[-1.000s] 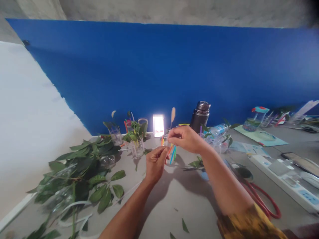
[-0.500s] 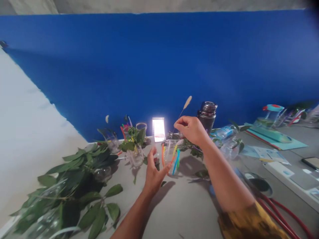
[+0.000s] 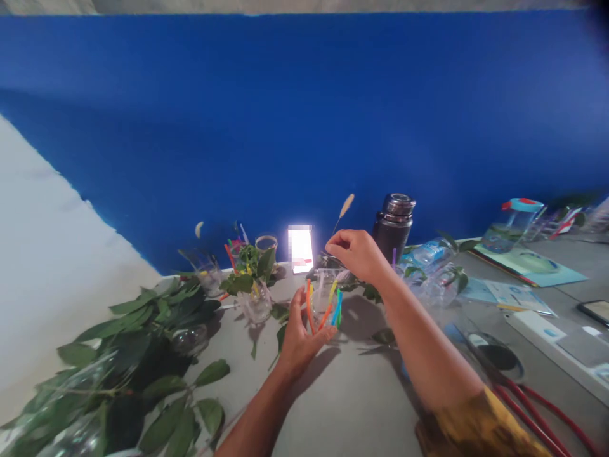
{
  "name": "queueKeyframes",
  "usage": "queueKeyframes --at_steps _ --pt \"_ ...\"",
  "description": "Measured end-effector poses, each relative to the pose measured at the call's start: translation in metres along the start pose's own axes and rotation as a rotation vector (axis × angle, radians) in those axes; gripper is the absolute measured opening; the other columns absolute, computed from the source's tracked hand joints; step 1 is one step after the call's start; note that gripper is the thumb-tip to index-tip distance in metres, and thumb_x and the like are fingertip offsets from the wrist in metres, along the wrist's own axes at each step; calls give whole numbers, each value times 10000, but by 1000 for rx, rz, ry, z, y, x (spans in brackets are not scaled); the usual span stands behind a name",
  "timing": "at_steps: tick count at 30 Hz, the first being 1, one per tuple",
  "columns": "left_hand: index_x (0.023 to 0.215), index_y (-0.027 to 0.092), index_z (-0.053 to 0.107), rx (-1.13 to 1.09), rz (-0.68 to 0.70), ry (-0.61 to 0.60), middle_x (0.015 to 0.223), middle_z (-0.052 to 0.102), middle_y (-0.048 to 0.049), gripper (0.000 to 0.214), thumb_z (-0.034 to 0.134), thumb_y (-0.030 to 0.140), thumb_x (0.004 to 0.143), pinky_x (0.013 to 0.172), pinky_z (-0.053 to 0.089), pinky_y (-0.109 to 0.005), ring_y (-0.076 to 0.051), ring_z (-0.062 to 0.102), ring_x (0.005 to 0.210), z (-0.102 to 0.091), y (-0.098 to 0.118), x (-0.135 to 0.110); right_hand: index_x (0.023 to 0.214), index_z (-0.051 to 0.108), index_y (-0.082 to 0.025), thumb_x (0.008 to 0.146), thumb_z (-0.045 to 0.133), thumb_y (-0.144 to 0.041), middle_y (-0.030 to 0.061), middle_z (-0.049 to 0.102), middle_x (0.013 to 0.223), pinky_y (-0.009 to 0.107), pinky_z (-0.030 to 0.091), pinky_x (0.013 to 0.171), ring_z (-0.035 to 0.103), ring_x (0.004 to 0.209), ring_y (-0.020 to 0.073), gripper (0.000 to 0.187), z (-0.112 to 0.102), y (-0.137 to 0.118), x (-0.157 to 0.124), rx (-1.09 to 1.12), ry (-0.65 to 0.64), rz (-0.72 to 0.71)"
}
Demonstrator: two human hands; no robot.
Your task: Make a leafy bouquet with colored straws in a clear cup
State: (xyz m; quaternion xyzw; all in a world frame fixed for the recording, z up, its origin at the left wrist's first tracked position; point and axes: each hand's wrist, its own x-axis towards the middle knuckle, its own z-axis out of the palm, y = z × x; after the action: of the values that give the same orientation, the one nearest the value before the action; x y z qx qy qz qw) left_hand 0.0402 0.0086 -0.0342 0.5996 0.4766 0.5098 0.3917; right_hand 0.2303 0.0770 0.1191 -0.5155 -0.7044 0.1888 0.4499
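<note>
My left hand (image 3: 299,333) cups a small clear plastic cup (image 3: 326,298) that stands on the grey table (image 3: 342,406) and holds several coloured straw pieces (image 3: 328,304). My right hand (image 3: 356,254) hovers just above the cup's rim and pinches the thin stem of a dried grass stalk (image 3: 345,208), whose fluffy tip points up. The stem's lower end reaches down toward the cup.
A heap of leafy green branches (image 3: 137,355) lies at the left. Behind it stand other clear cups with leaves and straws (image 3: 252,285), a bright phone screen (image 3: 301,249), a dark flask (image 3: 394,225) and a water bottle (image 3: 428,251). A red cord (image 3: 537,400), a power strip (image 3: 566,349) and papers lie at the right.
My left hand went from pinching the straws in the air to cupping the cup on the table. My right hand raised the grass stalk, then lowered it toward the rim.
</note>
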Motion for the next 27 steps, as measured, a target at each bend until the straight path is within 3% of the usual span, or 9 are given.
queueKeyframes --at_steps 5,11,16,19,27 --pt "1645 306 339 -73 -44 -51 1649 486 -169 1099 874 451 696 1160 483 -598 -424 561 1441 0 3 0 792 792 -196 846 680 -267 17 743 730 274 405 645 622 675 158 143 0 -1 0 -19 -40 16" --pt "1635 323 369 -40 -25 -29 1596 553 -166 1051 864 405 712 1114 517 -602 -444 580 1417 0 4 0 758 804 -182 842 659 -293 -7 669 596 276 332 531 544 513 133 201 -6 0 -2 -25 -246 49" --pt "1631 311 366 -26 -18 -44 1614 534 -164 1062 883 436 712 1148 493 -587 -422 578 1423 -2 6 0 741 814 -179 846 657 -312 -9 643 565 285 332 537 549 545 145 230 -13 3 -2 -79 -278 -7" --pt "1627 309 359 -20 -28 -44 1618 523 -166 1063 882 441 712 1150 484 -603 -409 580 1415 -1 4 -1 764 814 -191 856 667 -320 11 696 624 288 371 556 583 580 158 216 -17 6 -1 -83 -227 8" --pt "1612 345 369 -54 -19 -69 1592 540 -144 1043 896 417 715 1131 512 -522 -359 605 1376 -1 3 -1 778 784 -196 896 699 -417 63 766 723 291 440 534 607 560 160 265 -39 -2 -5 71 65 30"
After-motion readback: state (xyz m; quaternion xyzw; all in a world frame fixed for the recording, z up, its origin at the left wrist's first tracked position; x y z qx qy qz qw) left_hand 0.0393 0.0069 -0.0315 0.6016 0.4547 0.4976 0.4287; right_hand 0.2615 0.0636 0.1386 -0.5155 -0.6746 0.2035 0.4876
